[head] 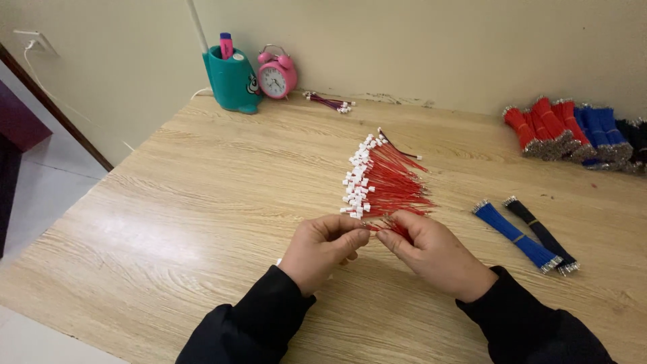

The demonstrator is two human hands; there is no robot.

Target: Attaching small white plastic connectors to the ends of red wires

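Right now, two hands meet near the middle of a wooden surface (pixel 202 202). The left hand (pixel 322 248) is curled, with its thumb and fingertips pinched on a small piece. The piece is too small to tell for sure, but it sits right where the red wires start. The right hand (pixel 431 253) is also curled, and its fingers pinch the near ends of some thin red wires (pixel 393 227). The two hands almost touch at the fingertips. Both arms wear dark sleeves.

Just behind the hands lies a pile of red wires with white plugs (pixel 381 178). The white plugs line up on the left side of the pile, and the red wires fan out to the right. The pile rests flat on the surface, touching the wires in the right hand.

To the right of the hands lie a blue wire bundle (pixel 515 236) and a black wire bundle (pixel 542 236), side by side. Far back on the right, near the wall, sit more bundles: red ones (pixel 546 128), blue ones (pixel 600 131), and dark ones at the very edge.

At the back left, by the wall, stands a teal pen holder (pixel 232 81) with a pink pen in it. A pink alarm clock (pixel 276 74) stands just beside it. A small bunch of dark wires (pixel 329 101) lies near the clock.
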